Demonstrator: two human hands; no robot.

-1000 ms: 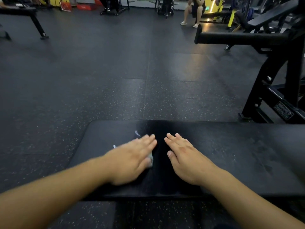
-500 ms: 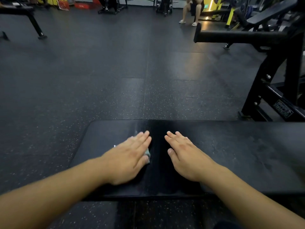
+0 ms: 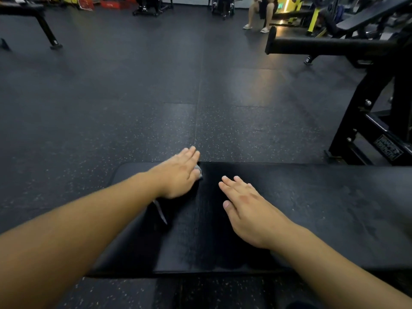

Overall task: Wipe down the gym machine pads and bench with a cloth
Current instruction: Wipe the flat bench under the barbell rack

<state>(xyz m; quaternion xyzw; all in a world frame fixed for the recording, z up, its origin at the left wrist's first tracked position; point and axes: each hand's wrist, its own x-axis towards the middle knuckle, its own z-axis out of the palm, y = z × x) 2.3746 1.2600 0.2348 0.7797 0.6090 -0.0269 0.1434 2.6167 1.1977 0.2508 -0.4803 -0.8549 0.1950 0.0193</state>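
Bench (image 3: 312, 219): black padded top, running across the near field from 9 o'clock to 3 o'clock; dull smears showed on its right half.

Right hand (image 3: 249, 210): lay flat on the bench just right of centre, palm down, fingers straight and together, pointing toward 11 o'clock; it held nothing.

Left hand (image 3: 178, 175): palm down at the bench's far edge, toward 11 o'clock from the right hand, fingers straight and reaching past the edge; slightly blurred. It pressed on the cloth.

Cloth (image 3: 199, 170): pale, mostly hidden beneath the left hand; a small bunch showed at the thumb side, and a thin pale strip at the wrist, toward 7 o'clock. It lay on the bench near the far edge.

Floor (image 3: 133, 97): dark speckled rubber tiles, beyond the bench to 12 o'clock.

Machine frame (image 3: 367, 97): black steel, at 2 o'clock, with a padded bar (image 3: 323, 46) projecting left.

Person (image 3: 258, 12): seated far off at 1 o'clock, only legs and pale sandals in view.

Second bench (image 3: 33, 16): far off at 10 o'clock, with angled black legs.
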